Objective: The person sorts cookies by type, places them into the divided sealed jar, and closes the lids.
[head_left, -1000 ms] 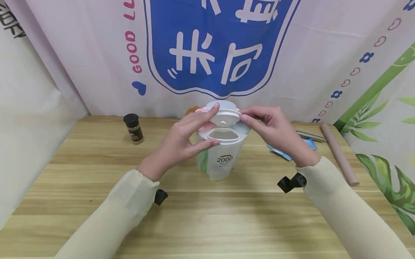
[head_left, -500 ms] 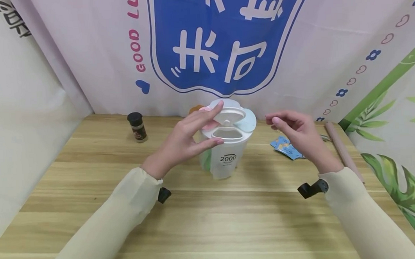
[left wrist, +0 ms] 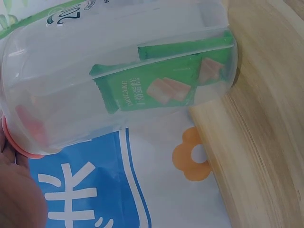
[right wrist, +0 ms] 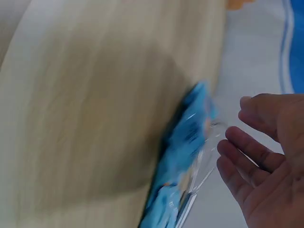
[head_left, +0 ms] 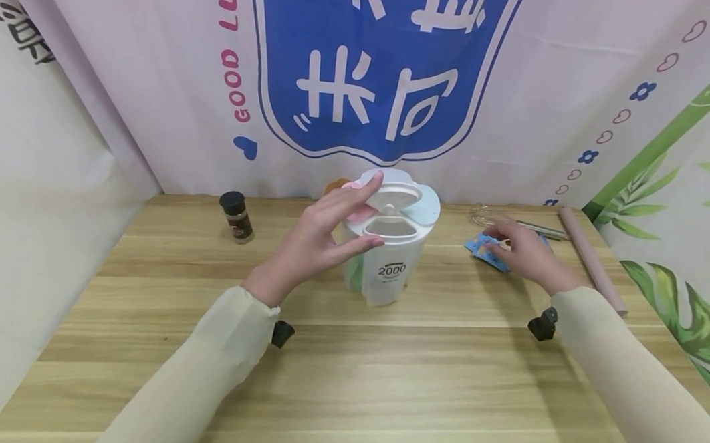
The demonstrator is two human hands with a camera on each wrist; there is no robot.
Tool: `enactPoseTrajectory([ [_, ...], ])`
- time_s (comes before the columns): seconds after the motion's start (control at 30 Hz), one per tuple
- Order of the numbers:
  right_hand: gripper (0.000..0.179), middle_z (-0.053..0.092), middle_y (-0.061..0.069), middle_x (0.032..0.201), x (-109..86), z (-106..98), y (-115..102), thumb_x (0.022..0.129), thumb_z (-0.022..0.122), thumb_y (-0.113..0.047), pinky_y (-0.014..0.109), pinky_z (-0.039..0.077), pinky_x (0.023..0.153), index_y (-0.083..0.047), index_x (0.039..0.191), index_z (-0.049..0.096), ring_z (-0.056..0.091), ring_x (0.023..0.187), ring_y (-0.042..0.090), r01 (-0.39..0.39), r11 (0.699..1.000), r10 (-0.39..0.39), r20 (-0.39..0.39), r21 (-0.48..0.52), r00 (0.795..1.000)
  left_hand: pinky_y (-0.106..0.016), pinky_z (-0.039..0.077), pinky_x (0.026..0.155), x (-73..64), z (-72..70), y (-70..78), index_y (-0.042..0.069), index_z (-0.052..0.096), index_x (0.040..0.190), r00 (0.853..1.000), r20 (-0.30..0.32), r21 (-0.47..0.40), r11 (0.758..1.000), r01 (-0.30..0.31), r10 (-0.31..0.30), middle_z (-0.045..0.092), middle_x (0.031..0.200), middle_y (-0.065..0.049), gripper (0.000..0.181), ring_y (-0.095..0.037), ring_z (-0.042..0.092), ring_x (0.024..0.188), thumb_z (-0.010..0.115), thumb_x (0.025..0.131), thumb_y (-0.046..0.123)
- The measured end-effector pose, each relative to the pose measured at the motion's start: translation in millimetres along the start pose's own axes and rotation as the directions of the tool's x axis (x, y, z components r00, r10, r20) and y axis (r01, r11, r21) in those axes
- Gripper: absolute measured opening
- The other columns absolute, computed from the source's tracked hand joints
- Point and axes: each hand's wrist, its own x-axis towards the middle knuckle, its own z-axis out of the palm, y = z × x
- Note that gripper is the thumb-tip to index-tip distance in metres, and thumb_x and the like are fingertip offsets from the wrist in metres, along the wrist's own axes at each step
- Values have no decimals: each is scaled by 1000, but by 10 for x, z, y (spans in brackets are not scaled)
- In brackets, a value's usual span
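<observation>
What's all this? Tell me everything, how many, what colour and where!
table: one, light brown, middle
printed cloths: several, mostly white, around it
container: one, clear, centre
lids: at least three, pastel, atop it
snack packets: at least two, green, in the container
shaker: one, black cap, left
sachets: at least two, blue, right
whisk: one, silvery, behind sachets
rolling pin: one, pinkish, far right
sleeves: two, beige, foreground
wrist cameras: two, black, at sleeves
left hand: one, at the container
right hand: one, at sachets

The head view is bright, with soft shadows on the table (head_left: 340, 396). The right wrist view is darker, and the blue packets (right wrist: 183, 147) look blurry.
</observation>
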Motion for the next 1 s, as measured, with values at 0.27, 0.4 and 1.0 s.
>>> enactPoseTrajectory([
  [0.27, 39, 59, 36, 137, 9, 76, 204, 102, 63, -8, 68, 48, 109, 11, 136, 57, 56, 128, 55, 2, 993, 7, 78, -114, 997, -43, 34, 131, 6, -3, 18, 15, 40, 162, 1000, 10, 8, 1000, 11, -11, 58, 156, -4, 86, -26, 51, 149, 85, 89, 25],
  [0.4, 43, 60, 37, 137, 26, 100, 245, 101, 63, -5, 68, 48, 109, 12, 139, 55, 58, 127, 55, 15, 993, -4, 93, -119, 996, -42, 35, 131, 3, -5, 17, 13, 41, 161, 1000, -2, 8, 1000, -2, 2, 60, 154, -5, 85, -27, 52, 148, 85, 89, 24],
  [1.0, 50, 69, 28, 116, 37, 93, 259, 100, 65, -4, 60, 56, 94, 8, 146, 50, 66, 107, 42, 16, 993, -3, 108, -118, 994, -42, 34, 131, 4, -9, 31, 16, 41, 161, 1000, 0, -1, 1000, 21, -21, 62, 152, -4, 86, -25, 54, 146, 86, 89, 24],
])
